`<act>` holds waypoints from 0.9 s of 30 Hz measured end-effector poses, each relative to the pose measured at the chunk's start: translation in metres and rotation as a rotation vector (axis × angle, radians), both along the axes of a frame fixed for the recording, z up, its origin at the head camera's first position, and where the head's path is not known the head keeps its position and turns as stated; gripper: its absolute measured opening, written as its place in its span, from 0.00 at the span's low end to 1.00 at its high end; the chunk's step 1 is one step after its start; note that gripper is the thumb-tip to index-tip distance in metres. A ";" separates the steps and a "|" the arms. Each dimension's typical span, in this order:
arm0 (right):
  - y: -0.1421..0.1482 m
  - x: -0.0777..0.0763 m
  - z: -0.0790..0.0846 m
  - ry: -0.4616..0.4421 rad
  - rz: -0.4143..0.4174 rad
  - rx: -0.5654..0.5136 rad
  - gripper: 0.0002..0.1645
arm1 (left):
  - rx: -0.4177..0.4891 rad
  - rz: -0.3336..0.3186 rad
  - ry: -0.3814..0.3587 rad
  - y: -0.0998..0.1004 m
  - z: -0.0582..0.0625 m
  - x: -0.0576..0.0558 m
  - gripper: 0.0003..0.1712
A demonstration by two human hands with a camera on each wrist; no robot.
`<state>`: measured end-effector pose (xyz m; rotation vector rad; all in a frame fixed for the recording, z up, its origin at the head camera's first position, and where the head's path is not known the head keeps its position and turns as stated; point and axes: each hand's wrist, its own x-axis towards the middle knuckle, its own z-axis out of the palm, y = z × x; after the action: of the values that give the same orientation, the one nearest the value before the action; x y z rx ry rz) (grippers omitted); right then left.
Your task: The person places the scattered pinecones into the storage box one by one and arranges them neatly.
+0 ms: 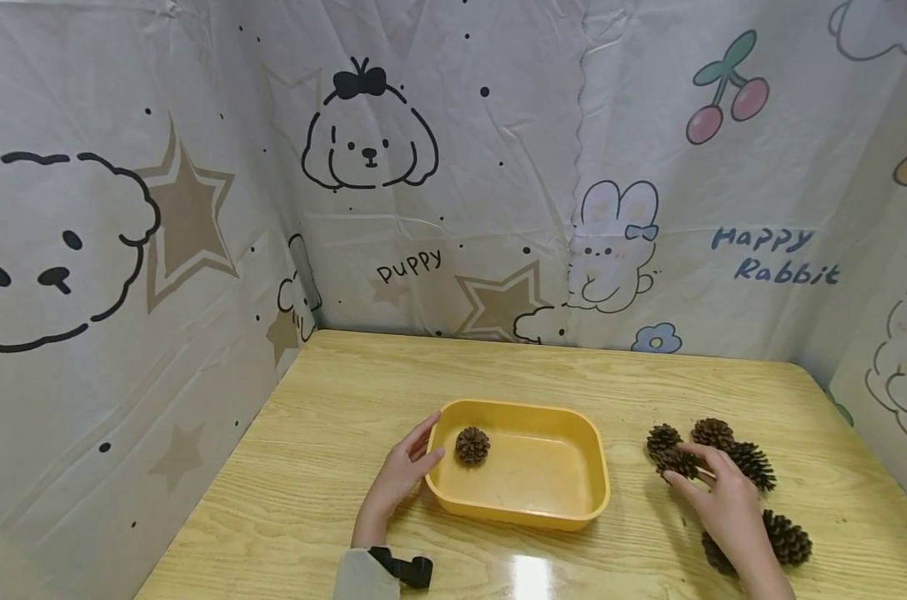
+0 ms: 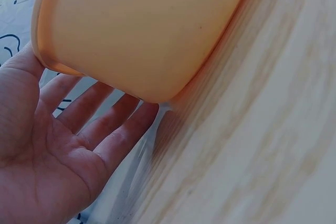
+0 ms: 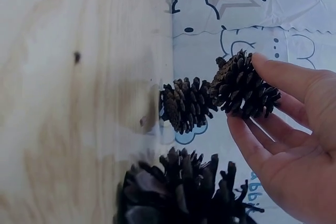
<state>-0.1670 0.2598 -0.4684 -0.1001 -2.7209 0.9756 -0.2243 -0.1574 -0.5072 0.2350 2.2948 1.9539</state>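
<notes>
My left hand [image 1: 403, 477] holds the left end of a yellow plastic bin [image 1: 524, 515], thumb near the rim and fingers along the outside. In the left wrist view, the fingers [image 2: 86, 103] reach round the edge of the bin's wall. One pine cone [image 1: 472, 447] lies inside the bin at its left. My right hand [image 1: 724, 500] pinches another pine cone [image 3: 245, 88] between thumb and fingers, raised above the table in the right wrist view. Just beyond it stands a similar pine cone [image 3: 185, 104].
More pine cones lie around my right hand: a small one [image 1: 712, 432] behind, a larger one [image 1: 754, 465] to the right, and others [image 1: 787, 537] near my wrist. The wooden table [image 1: 303, 467] meets a printed curtain [image 1: 453, 208] at the back and sides.
</notes>
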 end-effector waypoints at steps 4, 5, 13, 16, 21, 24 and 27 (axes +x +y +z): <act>-0.004 0.000 0.003 0.013 0.003 -0.010 0.31 | 0.001 -0.001 0.006 -0.001 0.000 0.000 0.34; -0.005 0.000 0.003 0.022 0.003 -0.008 0.31 | 0.001 -0.002 0.006 -0.001 0.000 0.000 0.34; -0.015 0.000 0.008 0.055 0.011 -0.020 0.30 | 0.002 -0.010 0.019 -0.002 -0.004 -0.002 0.34; -0.018 -0.001 0.010 0.054 0.024 -0.020 0.30 | -0.004 -0.010 0.022 -0.002 -0.004 -0.002 0.34; -0.024 -0.002 0.012 0.077 0.046 -0.004 0.29 | -0.007 -0.010 0.022 -0.001 -0.003 -0.002 0.34; -0.028 -0.003 0.014 0.109 0.054 0.004 0.29 | -0.008 -0.008 0.017 -0.001 -0.003 -0.001 0.34; -0.031 -0.004 0.017 0.135 0.056 0.014 0.29 | -0.008 -0.008 0.015 -0.001 -0.003 -0.001 0.34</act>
<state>-0.1708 0.2286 -0.4518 0.0427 -2.6195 0.9425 -0.2257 -0.1587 -0.5097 0.2582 2.3068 1.9457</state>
